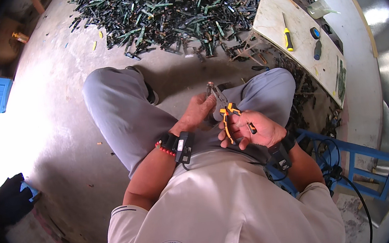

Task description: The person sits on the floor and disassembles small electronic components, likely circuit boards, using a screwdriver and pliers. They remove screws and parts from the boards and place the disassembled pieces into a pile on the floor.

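My left hand (200, 108) grips a small dark part with a coppery end (210, 84), most of it hidden by my fingers and thumb. Around the orange-and-black handles of a pair of pliers (225, 112) my right hand (252, 127) is loosely curled, with the handles spread apart. The metal jaws point up toward the part in my left hand and lie close beside it; whether they touch it cannot be told. Both hands are above my lap, between my bent knees.
A large heap of dark and greenish strip-like parts (182, 11) covers the floor ahead. On the pale board (300, 37) at right lie a yellow-handled screwdriver (288, 38), a dark-handled tool (317, 50) and a tape roll (314, 33). A blue frame (367, 154) and cables stand at lower right.
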`<state>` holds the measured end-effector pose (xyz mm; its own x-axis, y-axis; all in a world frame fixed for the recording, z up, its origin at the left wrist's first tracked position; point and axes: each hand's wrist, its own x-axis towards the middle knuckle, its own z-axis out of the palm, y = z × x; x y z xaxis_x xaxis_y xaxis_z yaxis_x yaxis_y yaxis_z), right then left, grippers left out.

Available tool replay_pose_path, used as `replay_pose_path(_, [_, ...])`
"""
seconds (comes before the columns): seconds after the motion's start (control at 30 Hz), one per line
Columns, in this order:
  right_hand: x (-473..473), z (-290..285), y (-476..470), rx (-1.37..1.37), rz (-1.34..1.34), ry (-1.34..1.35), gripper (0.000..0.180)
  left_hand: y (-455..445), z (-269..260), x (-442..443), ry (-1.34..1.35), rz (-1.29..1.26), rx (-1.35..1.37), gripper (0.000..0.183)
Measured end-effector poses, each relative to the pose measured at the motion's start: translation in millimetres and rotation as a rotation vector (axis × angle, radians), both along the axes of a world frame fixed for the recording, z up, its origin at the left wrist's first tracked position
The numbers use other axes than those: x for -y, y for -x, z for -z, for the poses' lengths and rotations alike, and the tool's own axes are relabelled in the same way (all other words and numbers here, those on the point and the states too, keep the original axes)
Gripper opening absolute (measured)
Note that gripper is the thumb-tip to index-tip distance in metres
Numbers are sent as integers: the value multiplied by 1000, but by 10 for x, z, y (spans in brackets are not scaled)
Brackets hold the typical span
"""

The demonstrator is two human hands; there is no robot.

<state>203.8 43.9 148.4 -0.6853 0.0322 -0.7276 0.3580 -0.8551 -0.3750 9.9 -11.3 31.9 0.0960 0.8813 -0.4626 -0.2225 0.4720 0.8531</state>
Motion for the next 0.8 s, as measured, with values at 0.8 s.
replay_pose_path(0.8, [61, 61, 134, -11, 123, 89, 34, 6, -65, -10, 3, 13, -92, 41])
